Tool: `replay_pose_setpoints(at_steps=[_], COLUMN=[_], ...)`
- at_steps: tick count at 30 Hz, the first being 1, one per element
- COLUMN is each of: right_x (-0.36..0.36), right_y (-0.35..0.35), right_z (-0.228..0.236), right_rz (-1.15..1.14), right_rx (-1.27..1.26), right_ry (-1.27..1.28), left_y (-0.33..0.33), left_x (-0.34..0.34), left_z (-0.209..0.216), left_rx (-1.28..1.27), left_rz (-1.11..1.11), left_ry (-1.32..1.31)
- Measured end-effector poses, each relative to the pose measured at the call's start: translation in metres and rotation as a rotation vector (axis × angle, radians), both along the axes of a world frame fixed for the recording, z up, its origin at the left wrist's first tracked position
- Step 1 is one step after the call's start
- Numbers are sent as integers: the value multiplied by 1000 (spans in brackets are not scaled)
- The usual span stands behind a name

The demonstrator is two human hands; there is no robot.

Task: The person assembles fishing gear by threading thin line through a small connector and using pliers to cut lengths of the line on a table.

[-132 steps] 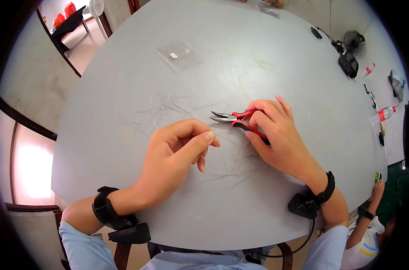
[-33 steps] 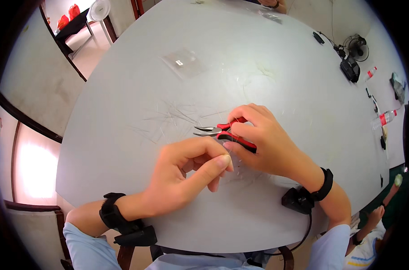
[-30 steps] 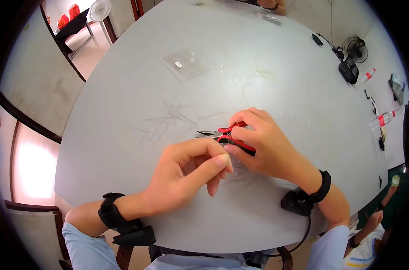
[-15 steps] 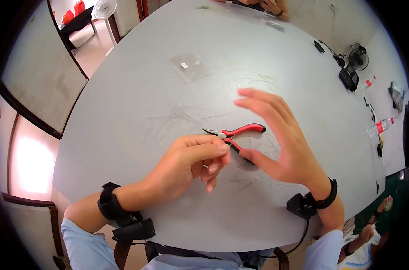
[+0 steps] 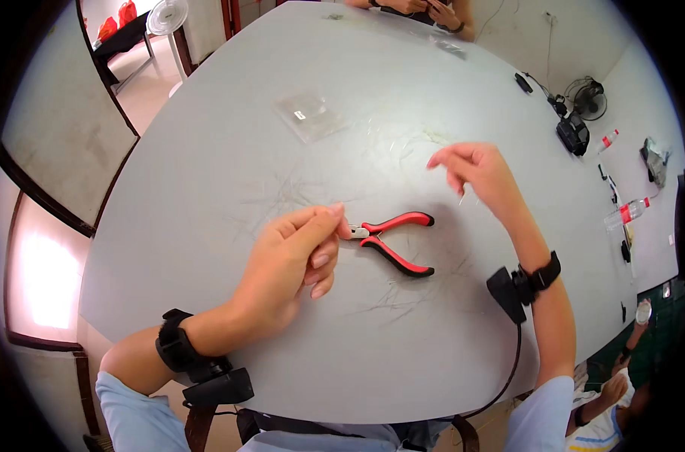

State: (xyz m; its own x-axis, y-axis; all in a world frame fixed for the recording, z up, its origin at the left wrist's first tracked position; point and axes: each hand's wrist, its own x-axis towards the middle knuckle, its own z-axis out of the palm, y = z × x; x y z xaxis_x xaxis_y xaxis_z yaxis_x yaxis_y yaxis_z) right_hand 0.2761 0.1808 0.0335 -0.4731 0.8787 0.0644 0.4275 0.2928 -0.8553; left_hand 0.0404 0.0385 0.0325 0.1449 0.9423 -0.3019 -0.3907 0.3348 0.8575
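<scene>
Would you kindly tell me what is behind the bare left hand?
Metal pliers with red-and-black handles lie partly behind the left hand; its fingers cover their tips.

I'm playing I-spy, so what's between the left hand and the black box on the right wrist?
In the head view, red-and-black pliers lie there on the grey table, with thin strands scattered nearby.

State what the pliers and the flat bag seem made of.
Pliers' head: probably steel, from its silvery shine. Pliers' handles: smooth red and black, perhaps plastic or rubber coating. Flat bag: likely thin plastic film, being glossy and see-through.
</scene>
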Motion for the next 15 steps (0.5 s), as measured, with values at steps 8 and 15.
replay_pose_setpoints(at_steps=[8,15], right_x=[18,27], right_y=[72,48], right_z=[-27,-11], right_rz=[-307,-502], right_rx=[168,571], right_ry=[-179,-420], left_y=[-1,-1], left_x=[-1,2], left_z=[-2,3], left_rx=[56,95], left_rz=[24,-37], left_ry=[-35,195])
